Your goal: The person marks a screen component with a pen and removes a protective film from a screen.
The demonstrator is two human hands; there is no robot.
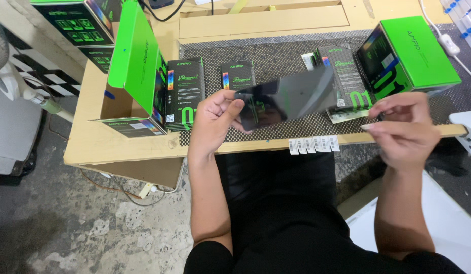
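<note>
The left hand [215, 114] pinched one end of a glossy black sheet [286, 99], held above the mat [276, 53] at the desk's front. The right hand [403, 127], blurred, fingers curled and seemingly empty, hung just off the other end. With only one corner gripped, the sheet could likely flex, slip, or smudge.

You have two hands in view, the left hand [215, 119] and the right hand [400, 129], with one dark glossy sheet [286, 99] between them. On the one patterned mat [276, 56] you count three flat black-and-green packets [185, 94] [237, 76] [349, 83]. You also count three green cartons [139, 66] [415, 53] [80, 23] and one strip of white barcode labels [314, 144].
</note>
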